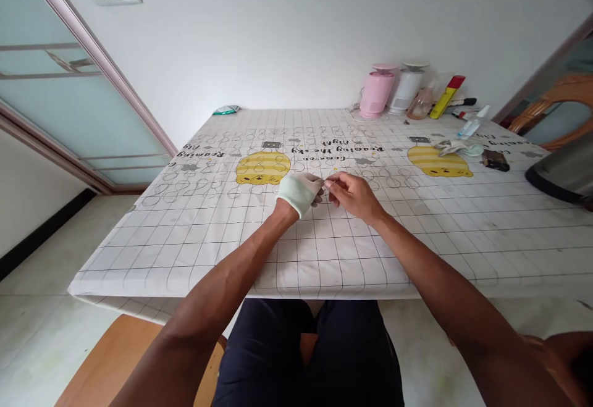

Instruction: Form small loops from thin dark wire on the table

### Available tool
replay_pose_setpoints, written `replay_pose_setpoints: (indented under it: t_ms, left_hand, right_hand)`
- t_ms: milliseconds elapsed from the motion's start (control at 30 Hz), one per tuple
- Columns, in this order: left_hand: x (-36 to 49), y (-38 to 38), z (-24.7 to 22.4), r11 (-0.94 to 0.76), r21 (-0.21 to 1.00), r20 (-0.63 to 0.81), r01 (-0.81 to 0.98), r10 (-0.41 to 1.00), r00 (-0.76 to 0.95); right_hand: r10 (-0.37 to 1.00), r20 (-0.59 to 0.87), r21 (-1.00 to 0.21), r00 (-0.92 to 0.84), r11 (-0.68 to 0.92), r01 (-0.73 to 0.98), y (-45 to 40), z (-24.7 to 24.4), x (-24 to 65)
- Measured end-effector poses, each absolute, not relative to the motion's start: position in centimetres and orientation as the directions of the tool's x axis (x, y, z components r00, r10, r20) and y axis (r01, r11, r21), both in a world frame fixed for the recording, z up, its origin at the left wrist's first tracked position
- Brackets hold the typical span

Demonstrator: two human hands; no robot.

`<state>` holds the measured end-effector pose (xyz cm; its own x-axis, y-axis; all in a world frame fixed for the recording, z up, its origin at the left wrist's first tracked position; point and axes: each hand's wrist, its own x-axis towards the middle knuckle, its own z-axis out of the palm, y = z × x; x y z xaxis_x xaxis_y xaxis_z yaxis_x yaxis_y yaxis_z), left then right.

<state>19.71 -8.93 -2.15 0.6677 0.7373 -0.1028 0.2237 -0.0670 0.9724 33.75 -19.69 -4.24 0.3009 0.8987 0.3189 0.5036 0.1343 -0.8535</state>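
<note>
My left hand (303, 191) wears a glove with a pale green cuff, its fingers curled into a pinch. Bare and close beside it, my right hand (352, 196) has thumb and forefinger pressed together. The fingertips of both hands meet, or nearly meet, above the tablecloth; anything between them is too small to make out. Beyond and around the hands, many thin ring-like loops (204, 175) lie spread in loose rows over the white checked tablecloth (222, 259), across its printed lettering and a yellow striped cartoon figure (264, 167).
At the back right stand a pink cylindrical device (377, 93), a white one (405, 91), a clear bottle (420, 103) and a yellow-red can (447, 97). Nearer lie a crumpled glove (456, 146), a small bottle (473, 123) and a dark small box (495, 160). A green packet (226, 110) is far left.
</note>
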Motion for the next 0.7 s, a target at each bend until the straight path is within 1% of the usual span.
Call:
replay_pose_setpoints:
  t_ms: [100,200,333,400,467,533,633,700]
  left_hand:
    - [19.31,-9.36,-1.47,-0.128,0.960,-0.075,0.248,0.738,0.671]
    - [19.11,-9.60,-1.29,-0.274,0.904,-0.030,0.328,0.726,0.687]
    - [18.99,-9.76,-1.74,-0.513,0.744,0.090,0.429,0.712,0.696]
    - [18.92,-9.84,-2.00,-0.607,0.648,0.165,0.460,0.702,0.693]
    - [18.84,-9.83,-2.08,-0.644,0.598,0.201,0.477,0.696,0.690]
    - [18.73,-9.68,-1.93,-0.616,0.625,0.183,0.480,0.713,0.677]
    - [18.59,-9.30,-1.46,-0.516,0.722,0.121,0.462,0.751,0.649]
    - [18.59,-9.06,-1.27,-0.466,0.759,0.093,0.454,0.768,0.634]
  right_hand:
    - [0.881,0.342,-0.883,0.326,0.183,0.433,-19.90,-3.61,34.35]
    - [0.897,0.316,-0.925,0.308,0.218,0.311,-19.79,-3.57,34.56]
    - [0.923,0.250,-0.966,0.292,0.216,0.144,-19.59,-3.86,34.51]
    - [0.928,0.233,-0.972,0.292,0.212,0.102,-19.57,-3.93,34.51]
    - [0.929,0.227,-0.973,0.291,0.208,0.097,-19.61,-3.93,34.56]
    - [0.928,0.230,-0.972,0.293,0.202,0.123,-19.67,-3.89,34.63]
    - [0.929,0.238,-0.965,0.283,0.192,0.180,-19.73,-3.91,34.62]
    - [0.933,0.243,-0.960,0.266,0.191,0.206,-19.72,-4.01,34.51]
